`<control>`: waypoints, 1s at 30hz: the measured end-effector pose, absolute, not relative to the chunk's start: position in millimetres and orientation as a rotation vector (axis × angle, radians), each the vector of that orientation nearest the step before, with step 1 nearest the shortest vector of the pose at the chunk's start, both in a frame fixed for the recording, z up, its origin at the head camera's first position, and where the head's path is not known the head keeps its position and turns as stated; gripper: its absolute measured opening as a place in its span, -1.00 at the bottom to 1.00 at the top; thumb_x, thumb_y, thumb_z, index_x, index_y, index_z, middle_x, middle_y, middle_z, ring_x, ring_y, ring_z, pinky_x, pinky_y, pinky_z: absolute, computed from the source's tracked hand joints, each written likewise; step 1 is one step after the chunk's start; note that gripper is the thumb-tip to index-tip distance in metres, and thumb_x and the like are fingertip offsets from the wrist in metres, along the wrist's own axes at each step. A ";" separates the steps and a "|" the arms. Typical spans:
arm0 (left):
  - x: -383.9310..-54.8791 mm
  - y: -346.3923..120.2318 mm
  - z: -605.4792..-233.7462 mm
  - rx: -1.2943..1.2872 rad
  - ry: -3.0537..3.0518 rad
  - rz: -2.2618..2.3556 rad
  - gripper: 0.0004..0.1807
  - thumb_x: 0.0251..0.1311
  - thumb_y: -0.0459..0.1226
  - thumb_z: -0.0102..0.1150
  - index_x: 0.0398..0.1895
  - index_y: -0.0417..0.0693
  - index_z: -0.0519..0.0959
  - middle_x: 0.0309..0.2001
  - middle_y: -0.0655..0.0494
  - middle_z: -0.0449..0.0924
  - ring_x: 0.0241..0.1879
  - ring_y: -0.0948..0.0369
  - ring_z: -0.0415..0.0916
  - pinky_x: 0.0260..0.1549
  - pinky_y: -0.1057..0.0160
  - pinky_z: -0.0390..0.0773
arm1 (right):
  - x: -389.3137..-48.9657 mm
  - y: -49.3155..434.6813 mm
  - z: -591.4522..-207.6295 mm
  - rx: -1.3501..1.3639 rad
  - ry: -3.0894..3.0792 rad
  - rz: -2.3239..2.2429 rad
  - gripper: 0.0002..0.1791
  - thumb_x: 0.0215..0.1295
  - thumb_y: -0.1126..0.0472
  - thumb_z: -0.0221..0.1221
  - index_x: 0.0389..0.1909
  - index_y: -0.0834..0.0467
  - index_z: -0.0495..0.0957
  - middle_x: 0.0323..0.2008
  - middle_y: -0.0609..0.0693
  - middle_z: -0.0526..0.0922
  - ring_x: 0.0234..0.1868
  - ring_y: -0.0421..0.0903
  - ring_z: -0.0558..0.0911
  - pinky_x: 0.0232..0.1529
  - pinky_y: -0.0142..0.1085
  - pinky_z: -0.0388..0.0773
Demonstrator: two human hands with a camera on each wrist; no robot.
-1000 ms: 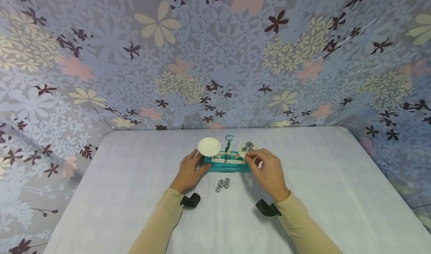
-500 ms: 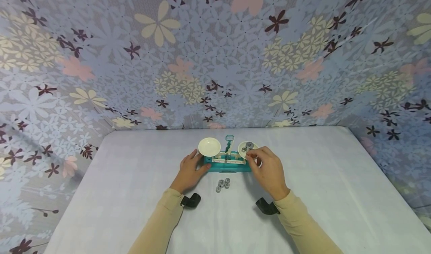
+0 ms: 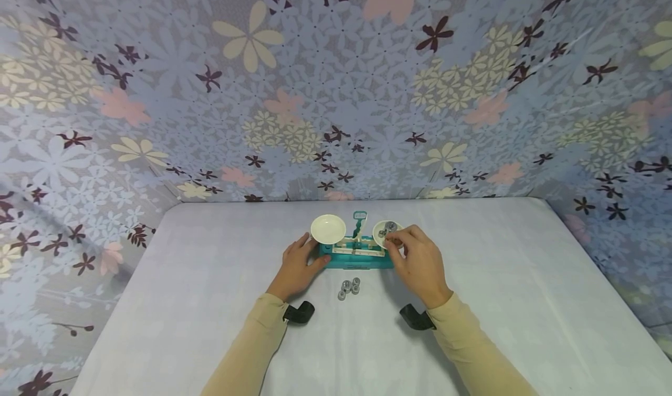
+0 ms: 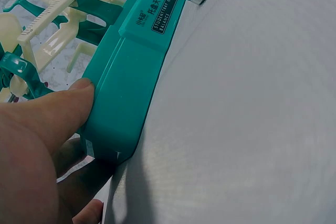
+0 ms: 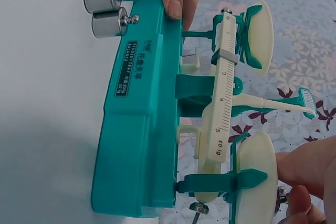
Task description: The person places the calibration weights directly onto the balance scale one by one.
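A teal tray balance (image 3: 354, 262) with two cream pans stands on the table. My left hand (image 3: 296, 270) grips the left end of its base, the thumb (image 4: 71, 103) on the front and other fingers around the end. The left pan (image 3: 328, 229) holds nothing. Several metal weights (image 3: 391, 226) sit in the right pan (image 3: 376, 234). At that pan's near edge, my right hand (image 3: 422, 267) pinches a small weight (image 5: 283, 194), largely hidden by the fingers. In the right wrist view, the ruled beam (image 5: 224, 93) carries a grey slider (image 5: 227, 56).
Several more metal weights (image 3: 347, 287) stand in a cluster on the table, just in front of the base. A pale cloth covers the table (image 3: 210, 232). Behind it rises a flower-patterned backdrop (image 3: 336, 93). Dark wrist-camera mounts (image 3: 300, 312) show below both hands.
My right fingertips have shifted slightly inward over the right pan. The left hand keeps its grip on the base. The whole head view has drifted a little.
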State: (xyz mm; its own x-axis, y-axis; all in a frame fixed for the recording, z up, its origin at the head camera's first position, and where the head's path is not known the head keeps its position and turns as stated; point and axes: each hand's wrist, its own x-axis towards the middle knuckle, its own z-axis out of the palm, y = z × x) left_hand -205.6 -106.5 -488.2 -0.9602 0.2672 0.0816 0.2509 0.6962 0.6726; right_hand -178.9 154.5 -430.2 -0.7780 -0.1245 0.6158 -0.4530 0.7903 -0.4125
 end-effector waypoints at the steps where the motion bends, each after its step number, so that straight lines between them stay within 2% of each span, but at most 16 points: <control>1: -205.5 -106.4 -487.8 0.438 2.870 1.133 -0.29 0.23 0.09 0.04 0.36 -0.07 0.22 0.33 -0.05 0.23 0.40 0.05 -0.07 0.33 -0.06 -0.16 | -179.6 154.6 -429.7 0.427 -2.402 0.747 -0.88 0.12 0.19 0.29 -0.33 0.12 0.67 -0.43 -0.06 0.52 -0.56 -0.22 0.38 -0.59 -0.33 0.35; 14: -205.7 -106.6 -488.3 0.433 2.874 1.126 -0.27 0.21 0.11 0.04 0.37 -0.04 0.22 0.33 -0.05 0.23 0.40 0.06 -0.07 0.32 -0.07 -0.16 | -185.7 156.5 -424.4 0.430 -2.466 0.714 -0.90 0.13 0.19 0.28 -0.35 0.12 0.68 -0.46 -0.04 0.50 -0.51 -0.12 0.50 -0.57 -0.29 0.40; 30: -204.9 -106.2 -487.1 0.446 2.875 1.135 -0.28 0.22 0.10 0.03 0.36 -0.07 0.23 0.33 -0.05 0.23 0.40 0.05 -0.07 0.32 -0.06 -0.16 | -188.2 158.6 -414.6 0.501 -2.578 0.679 -0.91 0.10 0.17 0.32 -0.37 0.08 0.69 -0.46 -0.06 0.48 -0.53 -0.19 0.48 -0.64 -0.37 0.34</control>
